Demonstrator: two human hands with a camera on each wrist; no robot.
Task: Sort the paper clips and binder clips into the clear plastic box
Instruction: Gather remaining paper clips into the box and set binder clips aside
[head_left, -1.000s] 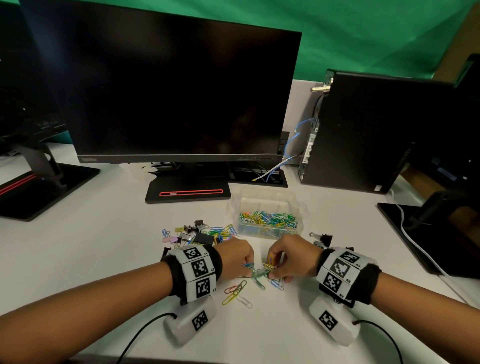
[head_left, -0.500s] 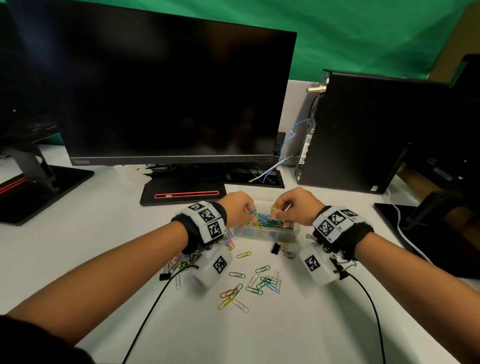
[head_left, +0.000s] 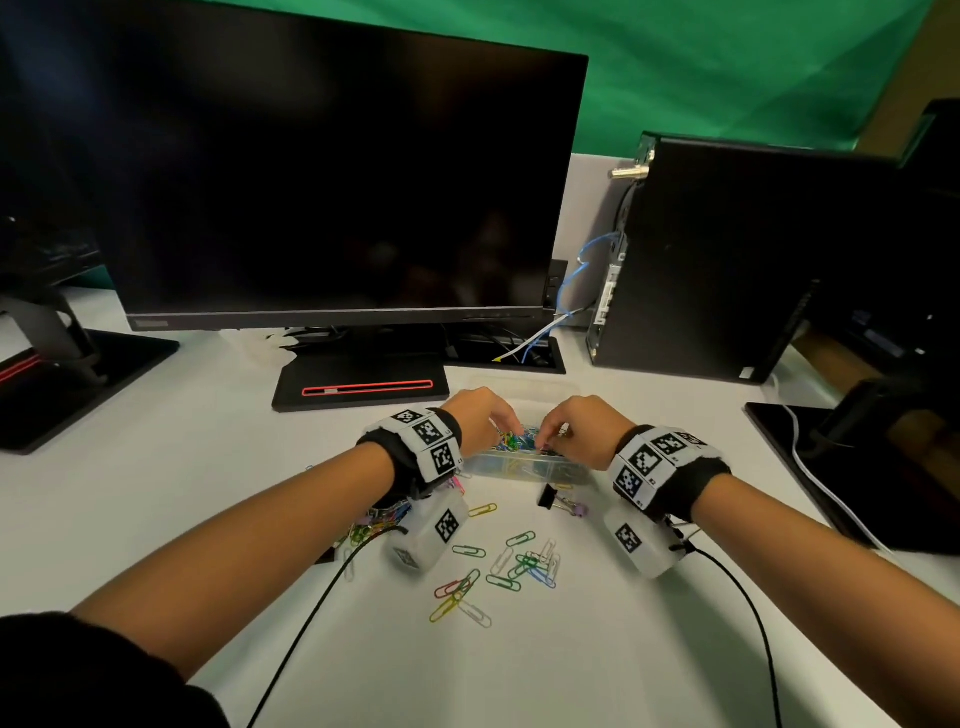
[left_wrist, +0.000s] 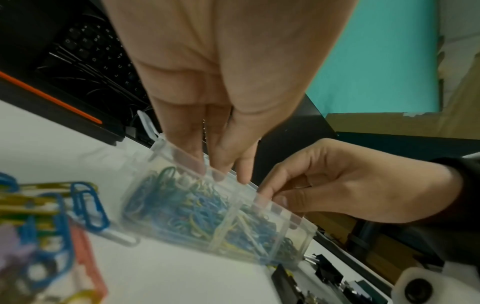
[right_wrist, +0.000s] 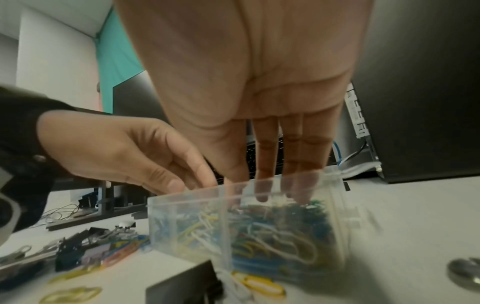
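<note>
We have both hands over the clear plastic box (head_left: 524, 467), which sits directly under our fingertips with its long axis running from one hand across to the other. Our left hand (head_left: 485, 418) hangs over its left compartment and our right hand (head_left: 576, 426) over its right one, each with fingers pointing down past the rim and loosely spread, gripping nothing that we can make out. The box already holds a dense tangle of coloured clips. The loose paper clips (head_left: 498, 571) lie behind our hands, toward our body and between the two wrists, about equally near to either. A black binder clip (head_left: 546, 496) lies just on our side of the box wall, nearer our right hand.
</note>
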